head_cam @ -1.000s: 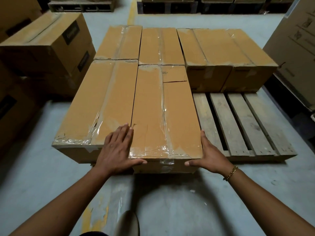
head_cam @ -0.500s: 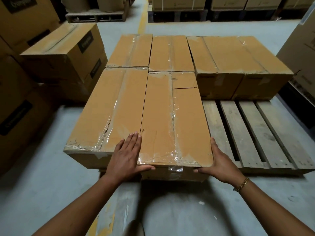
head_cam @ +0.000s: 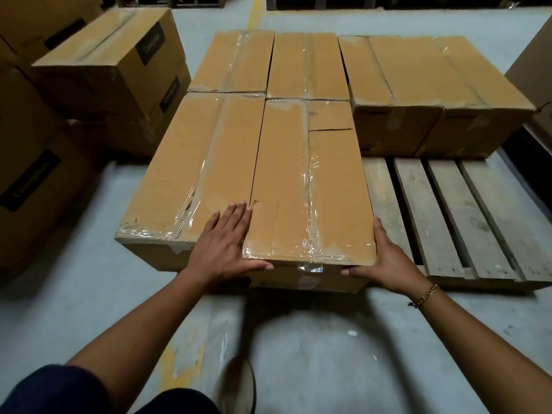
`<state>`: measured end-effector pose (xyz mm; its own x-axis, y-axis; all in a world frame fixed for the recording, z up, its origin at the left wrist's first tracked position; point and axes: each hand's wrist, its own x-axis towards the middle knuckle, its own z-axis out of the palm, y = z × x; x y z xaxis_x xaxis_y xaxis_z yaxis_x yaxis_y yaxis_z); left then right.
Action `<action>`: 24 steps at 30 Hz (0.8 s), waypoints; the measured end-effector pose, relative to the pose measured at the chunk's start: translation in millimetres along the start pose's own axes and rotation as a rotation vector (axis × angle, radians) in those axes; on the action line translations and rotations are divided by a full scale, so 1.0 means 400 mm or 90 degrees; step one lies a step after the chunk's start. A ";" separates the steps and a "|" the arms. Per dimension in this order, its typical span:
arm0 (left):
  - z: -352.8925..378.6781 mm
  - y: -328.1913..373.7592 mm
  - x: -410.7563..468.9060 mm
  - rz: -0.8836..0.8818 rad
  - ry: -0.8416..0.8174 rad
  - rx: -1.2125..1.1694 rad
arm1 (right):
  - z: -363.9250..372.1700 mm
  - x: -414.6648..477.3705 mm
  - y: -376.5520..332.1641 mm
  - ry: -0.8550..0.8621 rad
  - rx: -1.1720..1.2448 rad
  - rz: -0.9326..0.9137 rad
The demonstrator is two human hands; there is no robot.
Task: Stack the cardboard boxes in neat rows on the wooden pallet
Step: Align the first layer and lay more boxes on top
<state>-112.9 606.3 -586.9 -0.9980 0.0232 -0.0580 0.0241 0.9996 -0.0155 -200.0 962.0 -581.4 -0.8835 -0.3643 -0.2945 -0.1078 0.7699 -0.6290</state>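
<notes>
Grey concrete warehouse floor, slatted wooden pallet (head_cam: 442, 222): left hand (head_cam: 224, 249) and right hand (head_cam: 388, 261), fingers straight, bracket a long taped brown cardboard box (head_cam: 310, 189) at the pallet's near edge, jutting past the neighbouring box (head_cam: 191, 174); uneven pushing could skew it.

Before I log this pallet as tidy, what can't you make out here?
Head view only.
- Pallet slats at left: covered by boxes.
- Black label at left: too blurred to read.
- Right hand fingers: partly hidden by the front box.
- Carton at right: cut off by the edge.
</notes>
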 end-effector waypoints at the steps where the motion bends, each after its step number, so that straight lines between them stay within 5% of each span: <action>1: 0.002 0.000 -0.001 0.001 -0.003 0.002 | 0.000 0.001 0.000 -0.001 -0.001 0.000; 24: 0.015 0.000 -0.004 0.011 0.030 0.013 | 0.003 0.025 -0.004 0.010 0.012 -0.003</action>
<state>-111.1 606.2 -592.7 -0.9990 0.0422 -0.0116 0.0426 0.9985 -0.0357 -208.1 956.5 -584.3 -0.8901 -0.3593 -0.2805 -0.1032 0.7583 -0.6437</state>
